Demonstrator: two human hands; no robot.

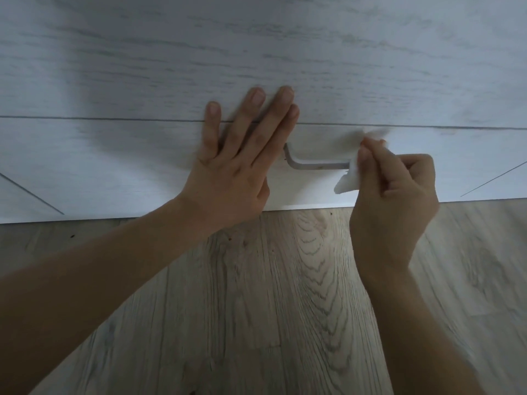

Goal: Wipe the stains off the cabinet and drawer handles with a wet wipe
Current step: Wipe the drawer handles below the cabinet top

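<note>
A pale bar handle (316,165) sticks out from the bottom drawer front (114,161) of a white wood-grain cabinet. My right hand (390,201) pinches a white wet wipe (349,178) wrapped around the handle's right end, which is hidden by the wipe and my fingers. My left hand (242,158) lies flat with fingers spread on the drawer front just left of the handle, its fingertips reaching over the seam to the drawer above (256,58).
A grey-brown wood-grain floor (285,295) runs below the cabinet's bottom edge. A thin horizontal gap (85,118) separates the two drawer fronts. Both forearms reach in from the lower corners.
</note>
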